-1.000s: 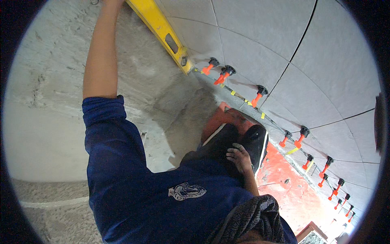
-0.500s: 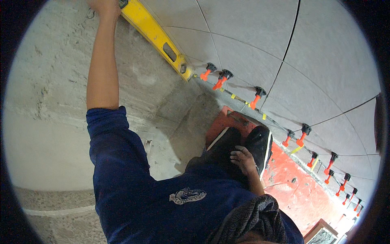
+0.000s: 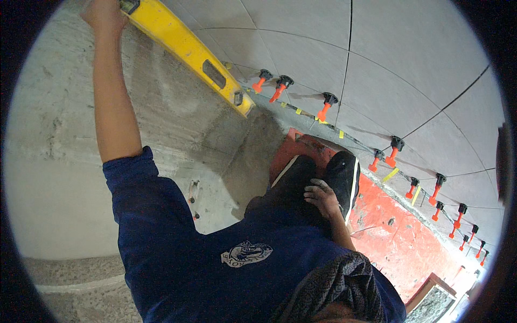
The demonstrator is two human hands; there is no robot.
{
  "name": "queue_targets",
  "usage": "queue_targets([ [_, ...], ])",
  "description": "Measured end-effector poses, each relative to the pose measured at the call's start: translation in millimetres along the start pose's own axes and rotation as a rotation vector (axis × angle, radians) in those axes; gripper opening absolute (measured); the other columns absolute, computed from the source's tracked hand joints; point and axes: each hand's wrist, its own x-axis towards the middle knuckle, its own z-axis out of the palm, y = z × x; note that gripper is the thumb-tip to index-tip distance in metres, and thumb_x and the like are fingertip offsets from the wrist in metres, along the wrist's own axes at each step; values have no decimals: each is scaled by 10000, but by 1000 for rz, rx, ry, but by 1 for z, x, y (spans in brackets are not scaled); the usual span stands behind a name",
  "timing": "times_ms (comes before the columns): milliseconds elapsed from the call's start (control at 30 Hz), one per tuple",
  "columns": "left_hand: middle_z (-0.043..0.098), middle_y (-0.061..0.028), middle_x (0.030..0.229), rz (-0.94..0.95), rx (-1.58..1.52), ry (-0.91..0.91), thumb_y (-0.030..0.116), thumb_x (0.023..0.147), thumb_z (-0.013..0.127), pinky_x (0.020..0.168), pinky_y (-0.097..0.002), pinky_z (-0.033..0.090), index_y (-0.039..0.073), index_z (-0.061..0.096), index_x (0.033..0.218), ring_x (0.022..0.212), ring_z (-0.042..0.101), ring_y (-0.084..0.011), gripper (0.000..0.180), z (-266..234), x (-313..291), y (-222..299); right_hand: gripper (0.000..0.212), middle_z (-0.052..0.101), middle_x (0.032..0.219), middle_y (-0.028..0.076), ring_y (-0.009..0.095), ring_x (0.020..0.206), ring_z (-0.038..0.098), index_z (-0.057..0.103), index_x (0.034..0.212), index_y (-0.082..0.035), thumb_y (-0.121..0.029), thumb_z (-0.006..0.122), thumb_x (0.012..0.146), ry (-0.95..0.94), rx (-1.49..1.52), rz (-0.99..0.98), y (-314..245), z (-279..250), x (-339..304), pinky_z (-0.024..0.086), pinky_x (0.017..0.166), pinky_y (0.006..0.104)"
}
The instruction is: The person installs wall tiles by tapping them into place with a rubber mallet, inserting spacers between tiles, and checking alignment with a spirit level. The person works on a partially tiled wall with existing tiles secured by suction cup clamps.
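My left hand, partly cut off by the upper edge of the view, grips the far end of a long yellow spirit level. The level slants down toward my knees, and its near end sits a little apart from the edge of the grey tiles. Several orange and black tile-levelling clips stick out along that edge. On my dark trousers my right hand rests near the knees, fingers loosely laid out with whitish dust on them and nothing held.
Bare grey cement spreads on the left, with a darker patch near my knees. A red, scuffed surface lies under and right of my legs. Yellow spacer strips line the tile edge. A wood-framed piece stands at the lower right.
My left hand has moved left with the spirit level, whose near end has come away from the tile edge. The tiles and clips have shifted slightly in view. My right hand stays on the trousers.
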Motion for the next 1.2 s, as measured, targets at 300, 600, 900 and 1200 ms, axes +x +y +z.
queue_targets([
  [300, 469, -219, 1168, -191, -234, -140, 251, 862, 680, 855, -423, 422, -80, 395, 1230, 995, 513, -298, 571, 35, -10, 17, 410, 609, 1081, 144, 230, 906, 620, 416, 1308, -23, -141, 538, 935, -32, 54, -59, 1, -7, -7, 527, 775, 341],
  [600, 648, -185, 982, -115, -374, 86, 30, 786, 736, 657, -412, 561, -141, 534, 1042, 791, 655, -281, 368, 45, -4, 4, 409, 597, 1083, 142, 224, 925, 619, 406, 1312, -28, -158, 528, 943, -123, 104, -85, -1, -20, -9, 521, 814, 350],
  [900, 650, -149, 970, -136, -335, 94, 81, 796, 740, 649, -388, 551, -94, 562, 1057, 782, 650, -262, 361, 45, -17, 17, 391, 601, 1078, 148, 226, 917, 623, 413, 1307, -30, -152, 518, 951, -133, 93, 4, -11, -24, -8, 524, 810, 350],
  [1200, 642, -119, 977, -164, -334, 9, 156, 845, 695, 698, -371, 527, -66, 570, 1072, 834, 635, -236, 341, 47, -39, 23, 428, 603, 1089, 143, 237, 925, 616, 416, 1310, -29, -190, 556, 939, -135, 144, -56, -14, -35, -16, 523, 813, 368],
])
